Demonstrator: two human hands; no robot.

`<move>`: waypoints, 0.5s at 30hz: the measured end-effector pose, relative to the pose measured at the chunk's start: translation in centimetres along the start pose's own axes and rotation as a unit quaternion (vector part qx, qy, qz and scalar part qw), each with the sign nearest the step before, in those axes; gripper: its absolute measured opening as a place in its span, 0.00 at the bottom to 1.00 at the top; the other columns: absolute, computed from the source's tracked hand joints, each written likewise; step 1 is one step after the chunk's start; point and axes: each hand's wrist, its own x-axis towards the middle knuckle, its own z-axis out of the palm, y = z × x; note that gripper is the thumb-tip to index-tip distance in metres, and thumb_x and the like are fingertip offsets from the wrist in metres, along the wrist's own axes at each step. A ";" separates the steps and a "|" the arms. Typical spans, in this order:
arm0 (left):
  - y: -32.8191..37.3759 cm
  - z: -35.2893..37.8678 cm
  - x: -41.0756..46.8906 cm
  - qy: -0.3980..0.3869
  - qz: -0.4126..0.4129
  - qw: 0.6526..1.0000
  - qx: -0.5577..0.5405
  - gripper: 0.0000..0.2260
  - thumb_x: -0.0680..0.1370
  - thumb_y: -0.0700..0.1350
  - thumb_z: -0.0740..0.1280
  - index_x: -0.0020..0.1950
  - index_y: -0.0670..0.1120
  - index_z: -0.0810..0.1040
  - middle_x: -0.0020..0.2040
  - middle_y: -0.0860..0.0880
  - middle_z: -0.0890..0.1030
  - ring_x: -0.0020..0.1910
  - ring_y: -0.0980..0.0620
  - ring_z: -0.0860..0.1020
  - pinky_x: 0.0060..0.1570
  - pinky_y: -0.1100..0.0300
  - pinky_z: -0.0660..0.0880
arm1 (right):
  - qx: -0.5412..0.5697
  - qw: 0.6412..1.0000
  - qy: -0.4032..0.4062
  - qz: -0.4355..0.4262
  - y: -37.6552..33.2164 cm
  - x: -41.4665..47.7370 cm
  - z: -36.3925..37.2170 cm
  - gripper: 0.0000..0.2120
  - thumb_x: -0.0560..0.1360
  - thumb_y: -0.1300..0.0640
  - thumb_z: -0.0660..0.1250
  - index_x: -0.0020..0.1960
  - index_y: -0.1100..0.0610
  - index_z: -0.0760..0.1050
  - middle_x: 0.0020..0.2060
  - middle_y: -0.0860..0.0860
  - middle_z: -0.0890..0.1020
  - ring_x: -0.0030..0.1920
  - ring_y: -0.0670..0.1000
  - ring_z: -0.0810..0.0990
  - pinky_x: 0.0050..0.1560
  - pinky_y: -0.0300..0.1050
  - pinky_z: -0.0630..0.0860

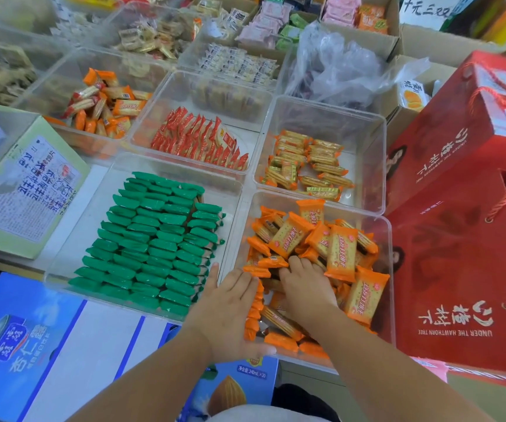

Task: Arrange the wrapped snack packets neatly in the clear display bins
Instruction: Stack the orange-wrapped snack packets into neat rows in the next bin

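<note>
1. The step in hand is judged to be the tidying of the orange biscuit packets (340, 254) in the nearest clear bin (378, 236), where both hands are placed.
2. The left hand (230, 306) is held flat. Its fingers (239, 278) are straight and released, pressed against a row of packets (253, 315) stood on edge just right of them, along the bin's wall.
3. The right hand (306, 290) is sunk in the loose heap. Its fingers (298, 264) are bent and the tips are hidden among wrappers, so it cannot be told whether a packet is grasped.
4. Beyond and to the right of those fingers most packets lie jumbled, flat or tilted, so the work on this bin seems to be at an early stage.
5. Left of the left fingers, green packets (154, 239) are already ranked in neat rows in the neighbouring bin.
6. The next move probably calls for one packet to be lifted from the heap, turned on edge and set against the braced row, which should be guarded against toppling.
</note>
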 end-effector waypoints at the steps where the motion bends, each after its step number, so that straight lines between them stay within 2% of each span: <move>1: 0.0 -0.1 0.0 -0.001 0.000 1.000 0.001 0.58 0.66 0.85 0.41 0.82 0.43 0.51 0.81 0.45 0.55 0.79 0.44 0.48 0.73 0.35 0.31 | -0.007 1.000 -0.002 -0.007 0.3 0.1 -0.2 0.16 0.75 0.52 0.68 0.61 0.53 0.72 0.59 0.53 0.72 0.60 0.57 0.70 0.60 0.52 0.70; 4: 0.0 -0.3 -0.1 0.003 0.002 1.000 0.002 0.58 0.66 0.84 0.41 0.82 0.43 0.51 0.81 0.46 0.55 0.79 0.45 0.48 0.72 0.37 0.29 | -0.033 0.999 -0.013 -0.040 0.9 0.0 -0.6 0.19 0.73 0.46 0.69 0.61 0.53 0.73 0.54 0.53 0.77 0.57 0.57 0.73 0.54 0.51 0.73; 7: 0.0 -0.4 -0.1 0.002 0.001 1.000 -0.006 0.58 0.65 0.84 0.42 0.82 0.43 0.51 0.81 0.46 0.55 0.79 0.45 0.48 0.70 0.39 0.27 | -0.065 0.997 -0.009 -0.051 1.3 -0.1 -1.3 0.17 0.68 0.45 0.73 0.52 0.53 0.77 0.41 0.52 0.81 0.45 0.56 0.78 0.42 0.50 0.75; 9: 0.0 -0.3 -0.1 0.002 0.000 1.000 -0.009 0.59 0.65 0.84 0.42 0.82 0.43 0.50 0.81 0.46 0.53 0.79 0.46 0.46 0.71 0.39 0.28 | -0.053 0.997 0.000 -0.057 1.5 0.1 -1.8 0.17 0.71 0.43 0.69 0.51 0.55 0.77 0.38 0.52 0.81 0.41 0.56 0.79 0.38 0.49 0.76; 12: 0.0 -0.1 0.0 0.002 0.000 1.000 -0.012 0.59 0.64 0.85 0.41 0.82 0.43 0.50 0.82 0.45 0.52 0.80 0.46 0.44 0.70 0.40 0.26 | -0.024 0.996 0.001 -0.084 1.6 0.6 -2.4 0.17 0.79 0.43 0.60 0.58 0.56 0.72 0.43 0.54 0.79 0.40 0.56 0.79 0.34 0.49 0.74; 15: 0.0 0.0 0.0 -0.001 0.001 1.000 -0.012 0.60 0.64 0.85 0.40 0.83 0.44 0.49 0.83 0.46 0.51 0.80 0.46 0.42 0.68 0.41 0.23 | -0.030 0.996 -0.018 -0.081 1.3 1.0 -2.7 0.16 0.81 0.47 0.61 0.63 0.57 0.69 0.52 0.54 0.77 0.45 0.57 0.80 0.37 0.50 0.76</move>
